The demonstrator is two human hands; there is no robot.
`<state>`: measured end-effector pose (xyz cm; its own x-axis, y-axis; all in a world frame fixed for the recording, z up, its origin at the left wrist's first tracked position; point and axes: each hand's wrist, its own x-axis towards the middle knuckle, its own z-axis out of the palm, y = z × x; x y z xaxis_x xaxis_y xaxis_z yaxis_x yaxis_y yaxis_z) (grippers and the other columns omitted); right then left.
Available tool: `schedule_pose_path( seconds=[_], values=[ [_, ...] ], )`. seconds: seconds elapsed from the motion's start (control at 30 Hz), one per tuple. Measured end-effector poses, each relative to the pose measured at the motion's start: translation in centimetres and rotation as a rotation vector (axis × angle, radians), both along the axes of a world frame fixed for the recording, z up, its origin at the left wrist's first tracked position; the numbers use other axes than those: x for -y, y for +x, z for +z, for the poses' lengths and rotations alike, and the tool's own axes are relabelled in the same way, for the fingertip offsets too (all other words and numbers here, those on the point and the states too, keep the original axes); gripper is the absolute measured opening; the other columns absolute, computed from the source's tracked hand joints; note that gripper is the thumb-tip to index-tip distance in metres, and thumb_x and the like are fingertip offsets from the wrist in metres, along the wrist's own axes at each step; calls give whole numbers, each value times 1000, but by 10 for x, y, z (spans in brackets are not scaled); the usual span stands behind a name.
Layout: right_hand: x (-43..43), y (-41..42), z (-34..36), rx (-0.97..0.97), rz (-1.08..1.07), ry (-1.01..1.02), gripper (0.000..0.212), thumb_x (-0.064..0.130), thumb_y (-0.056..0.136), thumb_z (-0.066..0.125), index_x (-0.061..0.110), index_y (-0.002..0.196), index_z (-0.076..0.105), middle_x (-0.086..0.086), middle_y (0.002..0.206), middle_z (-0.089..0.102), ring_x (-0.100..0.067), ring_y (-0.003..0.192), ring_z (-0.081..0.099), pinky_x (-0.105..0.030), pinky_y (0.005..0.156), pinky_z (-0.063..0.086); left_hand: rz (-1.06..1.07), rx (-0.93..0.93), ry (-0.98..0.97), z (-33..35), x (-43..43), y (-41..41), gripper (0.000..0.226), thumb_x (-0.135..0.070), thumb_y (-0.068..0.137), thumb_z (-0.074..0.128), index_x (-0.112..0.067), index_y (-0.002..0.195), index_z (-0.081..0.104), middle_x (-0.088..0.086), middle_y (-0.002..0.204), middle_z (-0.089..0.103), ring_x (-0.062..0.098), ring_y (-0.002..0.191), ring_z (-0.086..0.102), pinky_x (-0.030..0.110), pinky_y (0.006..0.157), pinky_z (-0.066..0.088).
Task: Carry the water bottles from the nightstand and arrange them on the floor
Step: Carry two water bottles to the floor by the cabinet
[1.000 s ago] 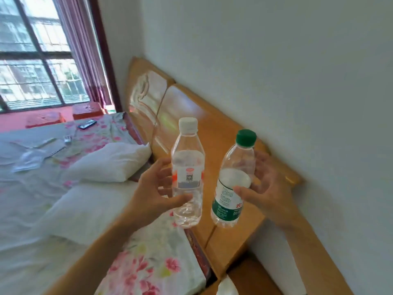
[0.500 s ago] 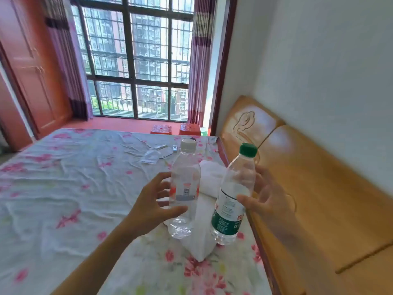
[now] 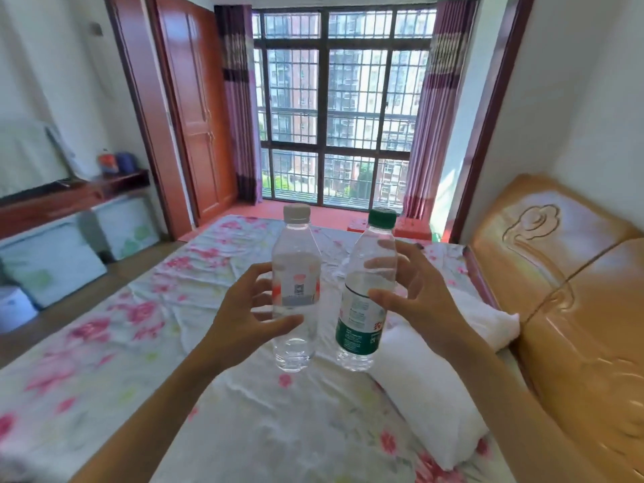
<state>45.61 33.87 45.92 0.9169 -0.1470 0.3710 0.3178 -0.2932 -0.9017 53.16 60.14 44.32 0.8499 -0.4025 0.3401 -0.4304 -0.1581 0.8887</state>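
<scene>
The view had swung from the carved wooden headboard (image 3: 571, 308) to the flower-printed bed (image 3: 146, 343), while the left hand (image 3: 251, 318) gripped the white-capped clear bottle (image 3: 296, 291) and the right hand (image 3: 418, 294) the green-capped one (image 3: 366, 294) (both aloft mid-frame, floor pending).

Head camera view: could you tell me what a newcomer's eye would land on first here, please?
Two upright water bottles held side by side above the floral bed: the white-capped bottle in the left hand, the green-capped bottle in the right hand. Behind them a tall barred window fills the far wall between purple curtains, and a glossy wooden headboard runs along the right.
</scene>
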Motion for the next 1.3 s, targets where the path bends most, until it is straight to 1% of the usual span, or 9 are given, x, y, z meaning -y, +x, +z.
schedule_pose_path(
  seconds=[0.1, 0.23, 0.43, 0.63, 0.8, 1.0, 1.1, 1.2, 1.3],
  values=[
    [-29, 35, 0, -2, 81, -31, 62, 22, 79, 82, 36, 132, 53, 5, 117, 70, -19, 114, 66, -42, 97, 54, 98, -1, -2, 5, -32, 10, 66, -24, 60, 85, -42, 112, 48, -16, 106, 66, -5, 90, 69, 20, 69, 59],
    [-72, 79, 0, 1, 182, -18, 61, 26, 78, 82, 38, 131, 54, 5, 116, 71, -18, 112, 67, -44, 98, 55, 225, 19, 13, 10, -76, 25, 71, -23, 63, 88, -44, 117, 47, -11, 109, 66, 3, 94, 69, 24, 71, 60],
    [-132, 151, 3, 32, 367, 15, 68, 35, 70, 82, 37, 132, 55, 2, 117, 72, -20, 113, 67, -52, 99, 53, 418, 48, 49, 18, -135, 55, 71, -21, 66, 89, -28, 125, 49, -8, 111, 67, 3, 94, 70, 22, 70, 59],
    [-179, 222, 15, 66, 559, 39, 71, 36, 65, 82, 33, 131, 56, -2, 114, 73, -22, 111, 68, -50, 98, 55, 583, 65, 60, 29, -176, 78, 67, -31, 60, 86, -40, 115, 50, -7, 111, 68, 9, 95, 71, 22, 72, 59],
    [-217, 266, 25, 66, 723, 35, 64, 34, 65, 82, 33, 124, 58, -1, 113, 74, -20, 109, 69, -46, 95, 56, 732, 55, 72, 34, -201, 85, 71, -19, 67, 88, -28, 124, 47, -15, 109, 64, -9, 92, 67, 9, 66, 53],
    [-267, 301, 22, 69, 835, 7, 70, 19, 72, 84, 23, 135, 54, -4, 116, 73, -22, 111, 68, -56, 98, 54, 876, 92, 104, 40, -242, 82, 75, -28, 64, 88, -27, 127, 49, -7, 112, 70, 4, 96, 71, 13, 72, 55],
    [-293, 310, 22, 65, 881, -2, 75, 26, 69, 86, 24, 136, 53, -4, 115, 73, -23, 109, 69, -55, 95, 55, 926, 111, 91, 42, -258, 79, 74, -27, 64, 88, -22, 127, 50, -6, 112, 71, 5, 96, 71, 16, 75, 56],
    [-318, 315, 21, 58, 932, -18, 70, 10, 77, 83, 21, 139, 51, -4, 116, 73, -19, 107, 70, -55, 93, 57, 956, 124, 34, 40, -277, 78, 77, -27, 61, 88, -17, 128, 51, -1, 109, 73, 12, 96, 73, 28, 84, 58],
    [-344, 319, 23, 48, 970, -31, 67, 6, 79, 80, 23, 138, 51, -5, 115, 72, -18, 109, 70, -52, 94, 57, 980, 122, 0, 38, -297, 77, 79, -26, 61, 88, -16, 130, 50, 1, 109, 73, 16, 97, 73, 34, 86, 58]
  ],
)
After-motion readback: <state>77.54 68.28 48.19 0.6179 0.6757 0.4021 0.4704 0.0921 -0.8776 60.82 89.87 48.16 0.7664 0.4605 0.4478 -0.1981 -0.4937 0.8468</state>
